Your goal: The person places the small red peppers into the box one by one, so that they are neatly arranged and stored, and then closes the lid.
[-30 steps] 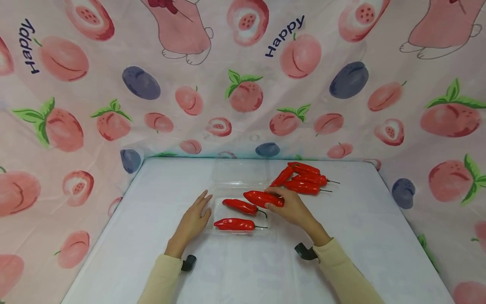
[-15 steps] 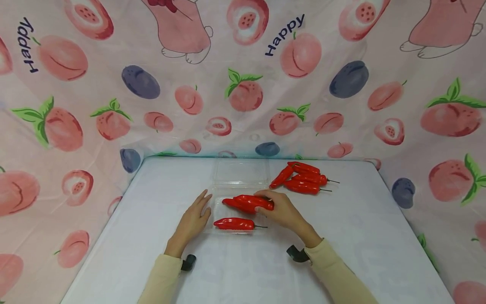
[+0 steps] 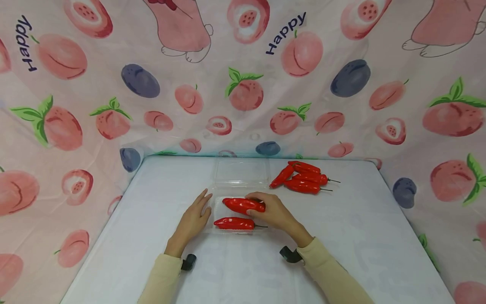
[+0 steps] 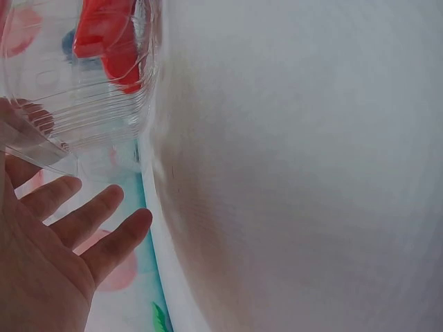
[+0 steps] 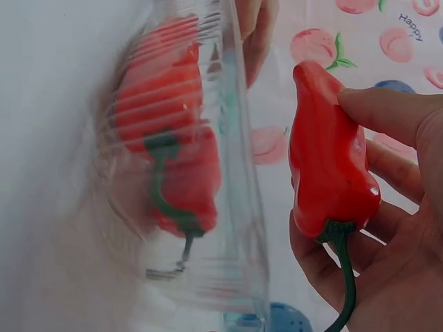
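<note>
My right hand (image 3: 276,212) pinches a red chili pepper (image 3: 243,205) between thumb and fingers, above the clear plastic box (image 3: 216,210). In the right wrist view this held pepper (image 5: 325,162) has its green stem pointing down. One red pepper (image 3: 234,223) lies in the near part of the box. A second pepper (image 5: 194,183) in the box shows through its wall in the right wrist view; the held one covers it in the head view. My left hand (image 3: 192,220) rests by the box's left side, fingers extended; its thumb (image 4: 31,117) lies at the plastic rim.
Several more red peppers (image 3: 303,185) lie in a loose pile at the back right of the white table (image 3: 341,236). The box's clear lid (image 3: 241,172) lies open behind it. A fruit-print cloth (image 3: 212,84) hangs behind the table.
My right hand has moved left and slightly down, bringing the held pepper from the box's right side to over the second pepper. The left hand has stayed put.
</note>
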Demonstrator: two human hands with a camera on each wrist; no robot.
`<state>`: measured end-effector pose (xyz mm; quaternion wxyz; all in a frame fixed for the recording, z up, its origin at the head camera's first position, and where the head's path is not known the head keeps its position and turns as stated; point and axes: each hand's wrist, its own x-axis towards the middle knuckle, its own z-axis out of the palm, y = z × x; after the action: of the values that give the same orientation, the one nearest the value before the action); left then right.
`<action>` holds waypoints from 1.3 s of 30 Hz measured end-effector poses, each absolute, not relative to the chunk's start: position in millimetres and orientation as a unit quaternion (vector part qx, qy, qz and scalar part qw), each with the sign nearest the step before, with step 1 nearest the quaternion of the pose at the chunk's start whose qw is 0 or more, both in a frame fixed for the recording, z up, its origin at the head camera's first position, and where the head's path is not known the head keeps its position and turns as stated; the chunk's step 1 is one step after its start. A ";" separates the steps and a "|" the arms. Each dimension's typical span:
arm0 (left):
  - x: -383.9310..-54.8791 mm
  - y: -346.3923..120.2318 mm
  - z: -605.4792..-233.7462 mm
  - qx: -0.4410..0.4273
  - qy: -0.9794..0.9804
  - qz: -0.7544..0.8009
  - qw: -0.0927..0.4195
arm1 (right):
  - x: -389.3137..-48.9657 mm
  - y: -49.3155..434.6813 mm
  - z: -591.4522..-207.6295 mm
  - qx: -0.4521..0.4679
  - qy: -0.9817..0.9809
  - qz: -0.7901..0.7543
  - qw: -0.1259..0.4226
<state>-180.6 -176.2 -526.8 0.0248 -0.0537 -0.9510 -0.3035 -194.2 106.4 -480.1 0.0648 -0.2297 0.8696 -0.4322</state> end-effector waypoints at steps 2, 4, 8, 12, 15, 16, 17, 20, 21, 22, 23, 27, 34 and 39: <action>-180.5 -176.3 -526.6 -0.054 -0.951 -0.305 0.023 | -194.7 103.0 -481.9 -0.225 0.871 -0.432 0.070; -180.5 -176.4 -526.3 -0.053 -0.950 -0.307 0.021 | -195.2 99.9 -483.9 -0.222 0.872 -0.430 0.075; -180.8 -176.7 -525.9 -0.053 -0.951 -0.304 0.019 | -196.9 93.9 -488.7 -0.224 0.874 -0.422 0.083; -181.2 -176.8 -526.0 -0.053 -0.952 -0.300 0.017 | -198.2 89.0 -491.4 -0.227 0.879 -0.411 0.084; -181.1 -176.7 -525.6 -0.054 -0.952 -0.302 0.018 | -198.9 85.9 -492.7 -0.227 0.883 -0.401 0.082; -181.1 -176.5 -525.5 -0.054 -0.951 -0.303 0.018 | -199.0 84.8 -493.0 -0.226 0.885 -0.398 0.081; -181.0 -176.5 -525.3 -0.054 -0.951 -0.304 0.019 | -199.3 83.9 -493.6 -0.226 0.887 -0.395 0.081; -180.7 -176.3 -524.9 -0.057 -0.950 -0.305 0.023 | -200.3 81.6 -495.3 -0.227 0.892 -0.382 0.082; -180.7 -176.2 -524.9 -0.056 -0.950 -0.306 0.023 | -200.5 80.9 -495.6 -0.226 0.894 -0.378 0.082; -180.6 -176.2 -525.0 -0.057 -0.950 -0.307 0.024 | -200.7 80.2 -496.0 -0.226 0.896 -0.374 0.083; -180.6 -176.3 -524.9 -0.058 -0.949 -0.308 0.025 | -201.0 79.5 -496.3 -0.225 0.898 -0.369 0.084; -180.4 -176.5 -524.7 -0.057 -0.949 -0.309 0.023 | -201.9 76.6 -496.9 -0.217 0.905 -0.356 0.091; -180.8 -177.3 -524.8 -0.059 -0.950 -0.307 0.019 | -206.9 71.2 -499.9 -0.215 0.909 -0.342 0.103; -181.2 -177.2 -525.3 -0.059 -0.949 -0.308 0.019 | -210.9 68.2 -503.4 -0.224 0.909 -0.336 0.108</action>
<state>-181.2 -177.2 -525.3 0.0186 -0.0588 -0.9494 -0.3080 -210.9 68.2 -503.4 0.1077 -0.2238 0.9086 -0.3358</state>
